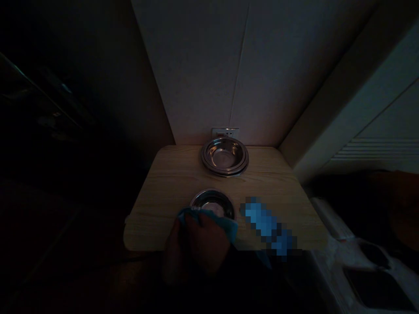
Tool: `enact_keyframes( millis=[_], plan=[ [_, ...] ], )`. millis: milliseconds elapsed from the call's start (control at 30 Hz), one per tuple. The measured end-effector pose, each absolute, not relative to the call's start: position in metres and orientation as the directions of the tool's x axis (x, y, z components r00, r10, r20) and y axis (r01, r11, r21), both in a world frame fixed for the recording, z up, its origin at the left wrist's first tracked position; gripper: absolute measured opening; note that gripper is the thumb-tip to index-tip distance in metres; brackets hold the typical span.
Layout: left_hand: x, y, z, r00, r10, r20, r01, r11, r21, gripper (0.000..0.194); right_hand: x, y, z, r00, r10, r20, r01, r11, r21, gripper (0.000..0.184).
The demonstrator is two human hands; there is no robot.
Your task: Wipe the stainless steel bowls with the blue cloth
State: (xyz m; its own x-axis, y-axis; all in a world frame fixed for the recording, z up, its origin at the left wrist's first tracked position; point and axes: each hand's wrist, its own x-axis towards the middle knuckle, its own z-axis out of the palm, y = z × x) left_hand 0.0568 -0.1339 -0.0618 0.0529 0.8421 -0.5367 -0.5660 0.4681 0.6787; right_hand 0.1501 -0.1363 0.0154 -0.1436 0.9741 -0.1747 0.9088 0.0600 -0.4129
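At the near edge of the table, a steel bowl [214,198] sits partly covered by a blue-green cloth [231,229]. My right hand [209,244] is closed on the cloth, over the bowl's near rim. Close against it, my left hand [173,255] is closed at the cloth's left end. Its fingers are dark and partly hidden, so whether it also touches the bowl is unclear. Behind, a stack of shallow steel bowls [225,159] rests near the wall.
The wooden table [163,187] stands against a pale wall with a socket plate [225,131]. To the right of my hands lies a blurred-out blue object [265,226]. A white item with dark openings [376,283] is at the lower right. The left side is very dark.
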Motion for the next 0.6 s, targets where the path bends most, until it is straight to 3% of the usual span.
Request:
enact_keyframes(
  millis=[133,300,467,600],
  plan=[
    [0.056,-0.137,-0.055,-0.018,0.76,-0.649,-0.516,0.549,0.657,0.033,0.151,-0.148,0.019,-0.174,0.96,-0.221,0.916,0.076,-0.394,0.03],
    [0.058,-0.131,-0.05,-0.141,0.788,-0.6,-0.507,0.463,0.727,0.025,0.149,-0.131,0.013,-0.226,0.969,-0.096,0.859,0.152,-0.49,0.032],
    [0.061,-0.131,-0.044,-0.061,0.782,-0.62,-0.553,0.49,0.674,0.028,0.159,-0.137,0.017,-0.286,0.946,-0.149,0.859,0.185,-0.477,0.033],
    [0.066,-0.133,-0.043,0.018,0.774,-0.634,-0.627,0.502,0.595,0.027,0.167,-0.139,0.021,-0.231,0.956,-0.179,0.88,0.127,-0.457,0.03]
  ],
)
